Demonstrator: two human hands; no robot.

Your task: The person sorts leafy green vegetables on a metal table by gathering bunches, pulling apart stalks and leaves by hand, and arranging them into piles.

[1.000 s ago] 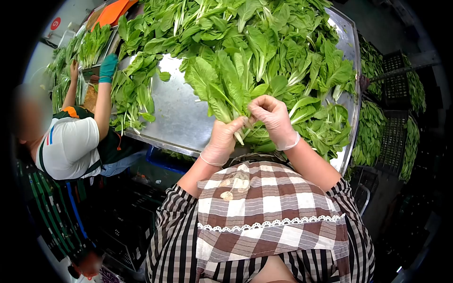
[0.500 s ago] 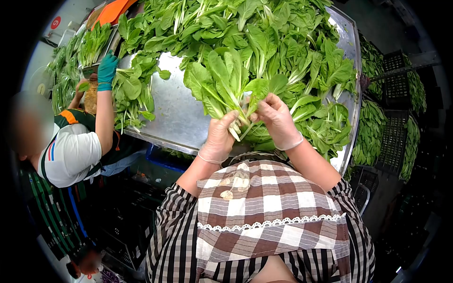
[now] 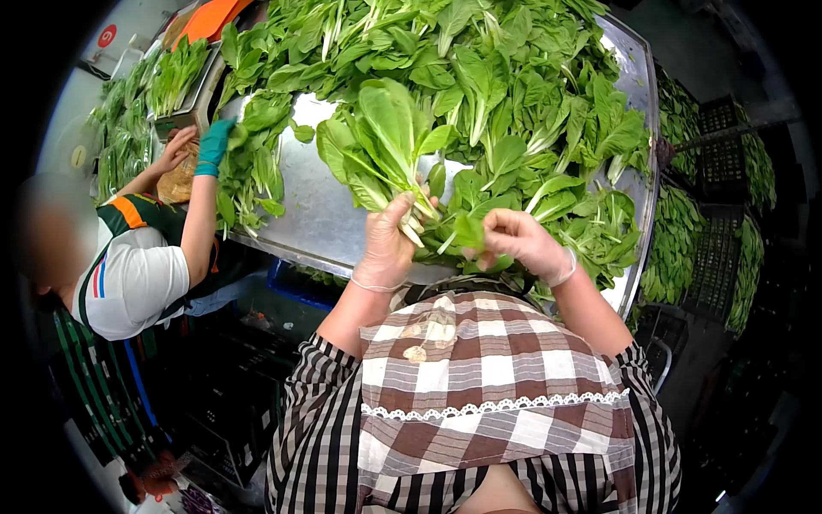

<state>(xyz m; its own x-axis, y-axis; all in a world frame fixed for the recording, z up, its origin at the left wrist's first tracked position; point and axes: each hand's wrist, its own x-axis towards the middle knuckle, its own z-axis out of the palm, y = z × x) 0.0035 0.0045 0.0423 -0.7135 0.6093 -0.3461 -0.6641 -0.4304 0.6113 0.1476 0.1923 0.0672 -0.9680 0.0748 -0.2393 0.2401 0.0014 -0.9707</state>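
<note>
Green leafy bunch (image 3: pixel 390 141) gripped at its stems by closed left hand (image 3: pixel 385 244), right hand (image 3: pixel 518 240) pinching a loose leaf (image 3: pixel 468 231), steel desk (image 3: pixel 312 206) beneath.

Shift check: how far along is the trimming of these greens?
Done: rows of greens fill the crates at right. In hand: left hand grips a bunch by its stems; right hand pinches a leaf. Left: a big loose pile covers the steel table.
</note>
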